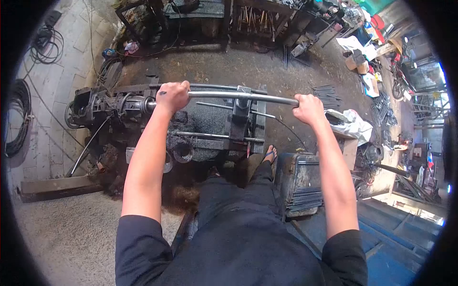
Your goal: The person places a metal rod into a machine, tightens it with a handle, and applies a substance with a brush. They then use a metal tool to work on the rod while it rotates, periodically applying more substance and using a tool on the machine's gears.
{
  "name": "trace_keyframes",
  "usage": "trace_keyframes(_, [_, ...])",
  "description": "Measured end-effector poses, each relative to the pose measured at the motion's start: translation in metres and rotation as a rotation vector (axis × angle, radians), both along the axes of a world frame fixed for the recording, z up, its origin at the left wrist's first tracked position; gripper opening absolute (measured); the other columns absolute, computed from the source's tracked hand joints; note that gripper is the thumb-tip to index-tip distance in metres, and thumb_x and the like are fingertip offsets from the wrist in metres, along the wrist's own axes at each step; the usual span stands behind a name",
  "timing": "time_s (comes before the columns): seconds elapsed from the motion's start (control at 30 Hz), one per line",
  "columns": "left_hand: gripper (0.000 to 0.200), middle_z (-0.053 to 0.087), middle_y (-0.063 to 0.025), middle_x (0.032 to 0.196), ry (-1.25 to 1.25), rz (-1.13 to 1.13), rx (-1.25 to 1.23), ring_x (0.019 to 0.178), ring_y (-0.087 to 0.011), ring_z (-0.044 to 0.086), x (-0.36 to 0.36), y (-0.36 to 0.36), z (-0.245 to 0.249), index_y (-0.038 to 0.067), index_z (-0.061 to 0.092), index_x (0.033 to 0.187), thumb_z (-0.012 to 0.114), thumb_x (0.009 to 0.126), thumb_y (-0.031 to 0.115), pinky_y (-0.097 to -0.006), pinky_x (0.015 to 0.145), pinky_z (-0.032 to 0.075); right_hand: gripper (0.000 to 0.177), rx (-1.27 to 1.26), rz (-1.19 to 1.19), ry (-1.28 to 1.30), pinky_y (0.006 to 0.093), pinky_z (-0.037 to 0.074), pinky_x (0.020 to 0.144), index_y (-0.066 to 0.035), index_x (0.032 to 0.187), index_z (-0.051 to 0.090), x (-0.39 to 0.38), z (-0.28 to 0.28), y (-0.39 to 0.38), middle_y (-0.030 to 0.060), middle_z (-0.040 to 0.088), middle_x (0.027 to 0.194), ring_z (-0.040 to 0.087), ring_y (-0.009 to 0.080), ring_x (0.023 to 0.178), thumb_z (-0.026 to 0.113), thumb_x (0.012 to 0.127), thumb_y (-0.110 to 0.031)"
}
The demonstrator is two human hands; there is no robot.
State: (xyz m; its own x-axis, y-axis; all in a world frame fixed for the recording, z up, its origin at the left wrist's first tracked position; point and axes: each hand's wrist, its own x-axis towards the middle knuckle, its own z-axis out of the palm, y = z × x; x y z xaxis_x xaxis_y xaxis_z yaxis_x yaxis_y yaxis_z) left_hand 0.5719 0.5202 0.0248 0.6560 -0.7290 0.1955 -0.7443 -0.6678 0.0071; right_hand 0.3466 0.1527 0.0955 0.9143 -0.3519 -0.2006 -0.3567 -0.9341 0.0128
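Observation:
A long metal rod [219, 95] lies across a dark machine, running between my two fists. My left hand [173, 97] is closed around it near the machine's round chuck [147, 104]. My right hand [309, 109] is wrapped around the rod's other end, beyond the machine's right side. Between my hands, the rod passes over a metal block [243, 93] on the machine's carriage. A thinner bar [214, 105] and a lower guide rod [205, 135] run roughly parallel below it.
A metal bin [287, 183] with several thin rods [305, 198] stands by my right leg. More rods [327, 97] lie on the floor at right, near a white sack [353, 125]. Coiled black cable [19, 119] lies at far left. Workbenches [198, 10] stand at the back.

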Motion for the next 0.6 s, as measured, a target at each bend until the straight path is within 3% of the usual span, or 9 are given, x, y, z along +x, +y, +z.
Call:
trace_keyframes(0.1, [0.010, 0.070, -0.0119, 0.081, 0.007, 0.082, -0.043, 0.080, -0.0307, 0.069, -0.019, -0.010, 0.016, 0.011, 0.063, 0.084, 0.056, 0.081, 0.019, -0.0442, 0.074, 0.053, 0.041, 0.040, 0.021, -0.057, 0.0467, 0.048, 0.095, -0.005, 0.107, 0.065, -0.014, 0.005, 0.008, 0.0217, 0.067, 0.109, 0.062, 0.0363, 0.108, 0.066, 0.069, -0.021])
trace_keyframes(0.13, [0.016, 0.069, -0.0098, 0.098, 0.129, 0.182, -0.027, 0.099, -0.0280, 0.066, -0.033, -0.015, 0.032, 0.012, 0.064, 0.092, 0.062, 0.078, 0.018, -0.0433, 0.088, 0.048, 0.055, 0.087, -0.023, -0.089, 0.0466, 0.040, 0.105, -0.005, 0.124, 0.056, -0.023, 0.013, 0.021, 0.0216, 0.059, 0.126, 0.052, 0.0373, 0.123, 0.067, 0.072, -0.021])
trace_keyframes(0.17, [0.023, 0.066, -0.0105, 0.105, 0.041, 0.119, -0.233, 0.104, -0.0292, 0.062, -0.045, -0.013, 0.027, 0.011, 0.063, 0.099, 0.065, 0.076, 0.017, -0.0440, 0.094, 0.044, 0.055, 0.087, -0.030, -0.089, 0.0466, 0.040, 0.105, -0.005, 0.124, 0.056, -0.034, 0.007, 0.034, 0.0216, 0.059, 0.126, 0.052, 0.0373, 0.123, 0.067, 0.072, -0.021])
trace_keyframes(0.23, [0.042, 0.058, -0.0120, 0.118, -0.163, -0.039, -0.595, 0.118, -0.0320, 0.053, -0.079, -0.012, -0.001, 0.010, 0.059, 0.115, 0.068, 0.075, 0.015, -0.0477, 0.107, 0.033, 0.062, -0.091, -0.052, -0.669, 0.0464, 0.035, 0.109, -0.005, 0.134, 0.051, -0.062, -0.033, 0.060, 0.0218, 0.055, 0.131, 0.048, 0.0397, 0.127, 0.066, 0.075, -0.017])
trace_keyframes(0.3, [0.038, 0.061, -0.0141, 0.116, 0.055, -0.273, -0.743, 0.116, -0.0351, 0.056, -0.135, -0.011, -0.030, 0.009, 0.060, 0.109, 0.068, 0.072, 0.004, -0.0480, 0.100, 0.043, 0.064, 0.190, -0.235, -0.720, 0.0454, 0.036, 0.108, -0.004, 0.138, 0.048, -0.097, -0.091, 0.087, 0.0233, 0.054, 0.133, 0.048, 0.0408, 0.126, 0.065, 0.077, -0.015])
trace_keyframes(0.37, [0.029, 0.067, -0.0126, 0.093, 0.422, -0.419, -0.579, 0.090, -0.0348, 0.066, -0.192, -0.022, -0.083, 0.006, 0.064, 0.100, 0.068, 0.072, 0.003, -0.0435, 0.083, 0.054, 0.040, 0.533, -0.463, -0.453, 0.0433, 0.048, 0.096, 0.002, 0.115, 0.062, -0.129, -0.140, 0.117, 0.0238, 0.065, 0.114, 0.062, 0.0375, 0.110, 0.065, 0.079, -0.015])
trace_keyframes(0.4, [0.028, 0.068, -0.0127, 0.095, 0.497, -0.428, -0.495, 0.092, -0.0345, 0.066, -0.214, -0.025, -0.113, 0.006, 0.064, 0.103, 0.065, 0.075, 0.004, -0.0437, 0.084, 0.054, 0.028, 0.640, -0.607, -0.371, 0.0416, 0.053, 0.087, 0.001, 0.103, 0.067, -0.134, -0.147, 0.137, 0.0214, 0.070, 0.098, 0.068, 0.0351, 0.096, 0.066, 0.079, -0.013])
trace_keyframes(0.5, [0.027, 0.067, -0.0123, 0.104, 0.524, -0.328, -0.278, 0.100, -0.0331, 0.063, -0.231, -0.054, -0.148, 0.006, 0.064, 0.108, 0.060, 0.081, 0.010, -0.0429, 0.086, 0.052, 0.032, 0.770, -0.788, -0.113, 0.0408, 0.053, 0.087, -0.004, 0.106, 0.070, -0.141, -0.198, 0.162, 0.0197, 0.071, 0.102, 0.069, 0.0328, 0.099, 0.068, 0.079, -0.021])
trace_keyframes(0.6, [0.028, 0.065, -0.0116, 0.113, 0.525, -0.211, -0.016, 0.109, -0.0313, 0.060, -0.227, -0.071, -0.170, 0.007, 0.063, 0.110, 0.056, 0.084, 0.016, -0.0425, 0.090, 0.050, 0.029, 0.874, -0.870, -0.212, 0.0376, 0.052, 0.084, -0.001, 0.102, 0.070, -0.138, -0.262, 0.181, 0.0202, 0.072, 0.095, 0.070, 0.0298, 0.094, 0.069, 0.082, -0.022])
